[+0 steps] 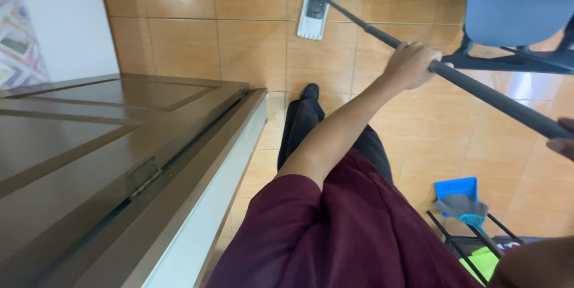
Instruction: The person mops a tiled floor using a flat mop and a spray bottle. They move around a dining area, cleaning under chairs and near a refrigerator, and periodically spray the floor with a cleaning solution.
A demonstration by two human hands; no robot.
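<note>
Left hand [411, 64] closed around the long dark grey mop pole [472, 86], upper right of frame | right hand [562, 138] at right edge, on the pole's near end, grip cannot be told | flat white mop head [317, 4] on orange floor tiles [239, 37], top centre | blue dustpan with grey brush [459, 199] lower right | brown wooden door [107, 144] at left.

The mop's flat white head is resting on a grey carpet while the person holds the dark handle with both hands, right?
Not quite. The head view shows the mop head on orange-brown floor tiles, not carpet. The left hand and right hand do hold the dark handle.
</note>
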